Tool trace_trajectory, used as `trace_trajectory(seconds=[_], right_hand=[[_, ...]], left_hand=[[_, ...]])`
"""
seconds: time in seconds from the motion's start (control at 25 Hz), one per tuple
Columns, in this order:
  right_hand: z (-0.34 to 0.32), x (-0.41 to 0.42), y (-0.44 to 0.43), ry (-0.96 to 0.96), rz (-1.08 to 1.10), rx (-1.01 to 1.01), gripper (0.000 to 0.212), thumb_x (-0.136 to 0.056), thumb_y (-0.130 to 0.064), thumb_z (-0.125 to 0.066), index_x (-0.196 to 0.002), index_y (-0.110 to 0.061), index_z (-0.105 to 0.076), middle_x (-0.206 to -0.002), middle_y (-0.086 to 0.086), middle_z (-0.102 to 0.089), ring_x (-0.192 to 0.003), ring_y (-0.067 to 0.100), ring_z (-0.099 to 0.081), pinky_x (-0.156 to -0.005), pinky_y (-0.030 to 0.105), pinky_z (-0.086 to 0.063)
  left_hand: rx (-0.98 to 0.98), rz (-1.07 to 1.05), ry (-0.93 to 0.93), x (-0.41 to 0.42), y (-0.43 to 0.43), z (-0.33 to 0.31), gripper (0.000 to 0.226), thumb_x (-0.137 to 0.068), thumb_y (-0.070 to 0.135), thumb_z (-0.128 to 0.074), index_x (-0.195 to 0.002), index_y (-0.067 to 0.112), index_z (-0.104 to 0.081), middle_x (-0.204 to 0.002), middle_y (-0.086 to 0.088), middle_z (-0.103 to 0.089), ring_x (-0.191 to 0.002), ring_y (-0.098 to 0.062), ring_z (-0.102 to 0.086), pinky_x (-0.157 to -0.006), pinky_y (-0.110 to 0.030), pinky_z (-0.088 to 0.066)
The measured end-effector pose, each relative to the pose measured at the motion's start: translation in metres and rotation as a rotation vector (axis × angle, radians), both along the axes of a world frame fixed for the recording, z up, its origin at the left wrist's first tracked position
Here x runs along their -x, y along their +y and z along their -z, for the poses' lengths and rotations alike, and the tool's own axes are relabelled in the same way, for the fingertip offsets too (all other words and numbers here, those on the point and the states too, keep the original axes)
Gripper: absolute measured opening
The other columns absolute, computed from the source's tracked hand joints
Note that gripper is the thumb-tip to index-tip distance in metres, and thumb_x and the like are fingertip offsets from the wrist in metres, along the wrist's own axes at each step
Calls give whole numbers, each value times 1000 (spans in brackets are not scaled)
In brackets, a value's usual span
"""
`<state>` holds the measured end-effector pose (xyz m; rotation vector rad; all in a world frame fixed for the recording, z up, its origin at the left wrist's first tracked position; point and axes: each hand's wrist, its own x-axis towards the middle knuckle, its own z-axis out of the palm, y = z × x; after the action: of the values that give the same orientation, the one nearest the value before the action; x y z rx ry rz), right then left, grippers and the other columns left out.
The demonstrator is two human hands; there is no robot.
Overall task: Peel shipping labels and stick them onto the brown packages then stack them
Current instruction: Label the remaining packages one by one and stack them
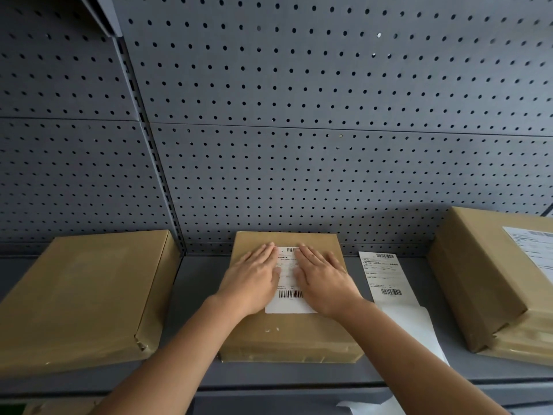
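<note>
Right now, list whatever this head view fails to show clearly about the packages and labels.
- Label on the middle package: its sides lie under the left hand and right hand.
- All label text, including the loose label on the shelf: too small to read.
- Right stack: cut by the right edge, so its label is partial.
- Left package: only an unlabelled top shows; other faces hidden.

Two bare forearms reach in from the lower edge of the view — no sleeves, cuffs or gloves cover them. The left hand (254, 280) and right hand (324, 283) carry no rings, and neither wrist bears a watch or band — fingernails look short and unpainted.
</note>
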<state>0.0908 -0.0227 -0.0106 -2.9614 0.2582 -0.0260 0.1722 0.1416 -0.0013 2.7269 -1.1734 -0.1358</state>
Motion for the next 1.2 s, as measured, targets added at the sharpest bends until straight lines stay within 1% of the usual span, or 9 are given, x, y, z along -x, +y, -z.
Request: trace_trajectory(seconds=[0.24,0.32,0.44,0.56,0.72,0.88,1.0,1.08,1.2], right_hand=[[-4,22,-33,29,146,-46,59,-107,-43,-19,-160,-19,-15,-169,-6,-11,-155,10,-6,-125,38,2],[-8,28,-26,-13,116,-69,58,-107,-41,-20,-160,-18,-16,-169,-5,-11,-155,10,-5,-125,35,2],[-15,37,4,-69,-15,-83,57,-108,-38,-20,-160,-17,-16,-168,-4,-11,-155,9,-5,-123,31,4],[-13,45,30,-35,-88,-92,60,-106,-42,-15,-160,-18,-15,-169,-3,-10,-155,8,-4,-122,31,5],[-4,52,29,15,-60,-24,71,-96,-49,-4,-161,-20,-13,-169,-6,-8,-154,7,-1,-123,35,6],[-1,62,6,11,63,-12,60,-106,-46,-14,-161,-22,-13,-169,-10,-7,-154,5,-2,-123,36,6],[-1,71,-4,25,125,-30,61,-106,-47,-15,-161,-20,-13,-169,-8,-7,-154,6,-1,-125,37,5],[-5,76,4,-2,108,-42,63,-105,-49,-13,-161,-19,-13,-169,-6,-7,-155,8,-1,-125,36,5],[-13,85,36,-63,-21,-53,72,-100,-55,-2,-161,-19,-14,-169,-5,-7,-155,8,-1,-123,33,9]], left_hand=[[-29,-75,17,-9,21,-4,59,-109,42,-12,-162,18,-2,-170,3,2,-156,-8,1,-126,-29,1],[5,-58,16,-3,23,-7,58,-109,41,-13,-162,18,-2,-170,3,3,-156,-8,2,-126,-28,1],[46,28,22,20,21,-11,58,-110,39,-15,-162,18,-3,-169,4,3,-155,-6,3,-126,-28,2],[11,90,2,42,22,-6,58,-109,38,-15,-162,17,-6,-170,3,0,-156,-7,2,-127,-31,0],[-6,52,-3,50,27,-1,60,-109,41,-16,-162,17,-3,-170,3,4,-155,-7,5,-127,-31,1],[-23,-9,0,48,42,2,60,-108,42,-14,-161,19,2,-169,5,8,-155,-5,7,-127,-30,1],[-39,-63,34,42,52,2,60,-108,44,-10,-161,20,4,-169,5,9,-155,-6,7,-127,-31,0],[-19,-75,50,46,54,0,60,-108,43,-10,-161,20,4,-169,6,9,-155,-6,7,-127,-30,1],[55,-15,36,72,53,-7,59,-108,43,-11,-161,21,3,-166,9,12,-154,-4,9,-126,-28,3]])
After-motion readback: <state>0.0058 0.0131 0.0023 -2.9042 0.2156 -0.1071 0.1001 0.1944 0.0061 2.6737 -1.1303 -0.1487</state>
